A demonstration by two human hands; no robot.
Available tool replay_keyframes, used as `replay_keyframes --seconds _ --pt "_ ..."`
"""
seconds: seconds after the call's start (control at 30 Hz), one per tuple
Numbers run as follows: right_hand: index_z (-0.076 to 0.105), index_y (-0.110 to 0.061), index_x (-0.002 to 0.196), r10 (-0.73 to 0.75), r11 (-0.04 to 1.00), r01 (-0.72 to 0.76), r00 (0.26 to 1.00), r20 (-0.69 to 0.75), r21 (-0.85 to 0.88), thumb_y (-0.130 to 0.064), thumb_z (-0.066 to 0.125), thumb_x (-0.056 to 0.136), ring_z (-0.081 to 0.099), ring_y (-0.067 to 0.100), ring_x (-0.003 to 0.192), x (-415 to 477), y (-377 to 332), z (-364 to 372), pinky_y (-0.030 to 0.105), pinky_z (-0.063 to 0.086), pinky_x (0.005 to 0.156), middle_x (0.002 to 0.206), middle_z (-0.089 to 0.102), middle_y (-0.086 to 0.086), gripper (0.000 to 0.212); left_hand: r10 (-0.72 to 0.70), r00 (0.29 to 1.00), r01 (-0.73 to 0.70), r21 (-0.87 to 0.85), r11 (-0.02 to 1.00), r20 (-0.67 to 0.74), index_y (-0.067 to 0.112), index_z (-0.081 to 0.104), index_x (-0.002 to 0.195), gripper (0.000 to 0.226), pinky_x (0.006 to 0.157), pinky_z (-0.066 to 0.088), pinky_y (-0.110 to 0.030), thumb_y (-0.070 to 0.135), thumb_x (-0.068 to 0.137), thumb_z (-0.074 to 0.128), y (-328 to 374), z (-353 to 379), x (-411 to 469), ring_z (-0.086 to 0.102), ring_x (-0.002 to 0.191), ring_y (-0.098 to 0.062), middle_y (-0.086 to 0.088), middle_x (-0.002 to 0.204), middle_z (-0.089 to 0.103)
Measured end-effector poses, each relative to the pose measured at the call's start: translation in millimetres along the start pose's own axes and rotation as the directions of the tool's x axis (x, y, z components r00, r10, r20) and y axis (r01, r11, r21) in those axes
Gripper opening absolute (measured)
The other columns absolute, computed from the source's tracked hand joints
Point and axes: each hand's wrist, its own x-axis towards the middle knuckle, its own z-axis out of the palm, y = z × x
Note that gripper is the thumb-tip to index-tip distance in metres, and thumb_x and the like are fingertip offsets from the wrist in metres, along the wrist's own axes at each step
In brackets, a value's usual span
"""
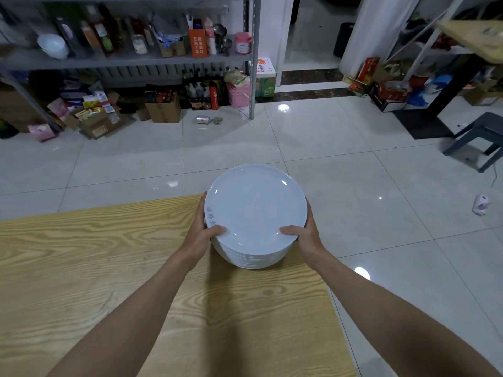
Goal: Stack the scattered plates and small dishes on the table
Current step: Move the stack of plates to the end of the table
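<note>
While the left grip (202,235) and the right grip (302,235) clasp it from either side, a tall stack of plates (255,257) sits at the far right corner of the worktop (109,268). Each grip is grasping the stack, with the thumb laid over the near rim of the top plate (255,208) and the fingers curled round the stack's side. Whether the bottom plate rests on the wood or is just off it cannot be told. The plates are plain white, and the top one carries faint grey characters along its left rim. Pale wood with a bold grain makes up the worktop, and both bare forearms reach across it.

Beyond lies a glossy tiled floor (381,172) with a drinks can (202,120) on its side near the foot of a grey metal shelf (136,59). Bottles, jars and white bowls (53,46) crowd that shelf, and cardboard boxes (163,110) are piled beneath it. At the right edge stands a dark plastic stool (481,134).
</note>
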Motion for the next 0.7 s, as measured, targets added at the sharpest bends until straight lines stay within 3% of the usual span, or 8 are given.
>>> replay_keyframes --seconds 0.13,0.2,0.23,0.33,0.43,0.57,0.7 --pt "0.038 -0.040 0.145 0.022 0.992 -0.027 0.999 -0.043 -0.120 -0.029 0.081 0.058 0.055 0.017 0.122 -7 -6 -1 0.046 0.049 0.102 0.131 0.058 -0.013 0.098 0.023 0.999 -0.018 0.151 0.988 -0.034 0.046 0.043 0.136 0.069 0.099 0.046 -0.036 0.020 0.076 0.066 11 -3 -6 0.055 0.117 -0.003 0.018 0.126 0.060" --pt "0.030 -0.039 0.150 -0.005 0.962 -0.026 0.994 -0.112 -0.273 -0.040 0.078 0.066 0.048 0.019 0.129 -14 -16 3 0.043 0.044 0.105 0.139 0.050 -0.011 0.096 0.048 0.995 -0.020 0.307 0.951 -0.084 0.038 0.043 0.135 0.051 0.106 0.037 -0.033 0.020 0.091 0.063 22 -8 -9 0.049 0.121 0.006 0.021 0.128 0.053" --pt "0.025 -0.038 0.152 -0.035 0.926 -0.023 0.989 -0.146 -0.377 -0.042 0.075 0.074 0.042 0.020 0.134 -17 -23 6 0.042 0.040 0.108 0.146 0.044 -0.007 0.093 0.050 0.991 0.005 0.419 0.908 -0.121 0.035 0.041 0.139 0.049 0.109 0.031 -0.033 0.023 0.095 0.061 25 -13 -10 0.043 0.130 0.000 0.016 0.134 0.048" --pt "0.013 -0.034 0.156 -0.191 0.690 0.011 0.967 -0.167 -0.724 -0.041 0.063 0.090 0.019 0.020 0.148 -27 -48 19 0.043 0.022 0.117 0.161 0.020 -0.001 0.083 0.085 0.986 0.042 0.709 0.704 -0.142 0.023 0.037 0.149 0.061 0.116 0.026 -0.037 0.036 0.095 0.060 35 -33 -16 0.028 0.143 -0.021 -0.003 0.153 0.035" --pt "0.011 -0.029 0.157 -0.339 0.362 0.144 0.941 0.014 -0.921 -0.048 0.052 0.094 0.008 0.024 0.151 -39 -75 43 0.043 0.013 0.120 0.164 0.010 0.004 0.077 0.175 0.976 0.015 0.847 0.532 -0.127 0.024 0.041 0.148 0.059 0.114 0.029 -0.042 0.040 0.093 0.059 53 -47 -33 0.030 0.142 -0.026 -0.005 0.154 0.037" --pt "0.007 -0.028 0.157 -0.253 -0.004 0.305 0.921 0.296 -0.952 -0.056 0.038 0.097 -0.001 0.029 0.152 -68 -98 97 0.052 0.003 0.121 0.165 -0.001 0.008 0.073 0.300 0.945 0.047 0.963 0.267 -0.129 0.030 0.039 0.148 0.062 0.115 0.027 -0.046 0.051 0.092 0.055 81 -71 -75 0.026 0.145 -0.030 -0.007 0.157 0.033" --pt "-0.001 -0.028 0.158 -0.149 -0.135 0.421 0.886 0.439 -0.897 -0.058 0.035 0.097 -0.011 0.036 0.151 -113 -100 170 0.061 0.000 0.118 0.165 -0.011 0.013 0.077 0.301 0.940 0.135 0.985 0.112 -0.163 0.034 0.026 0.153 0.068 0.116 0.022 -0.053 0.059 0.093 0.048 93 -117 -144 0.016 0.148 -0.033 -0.006 0.162 0.021"
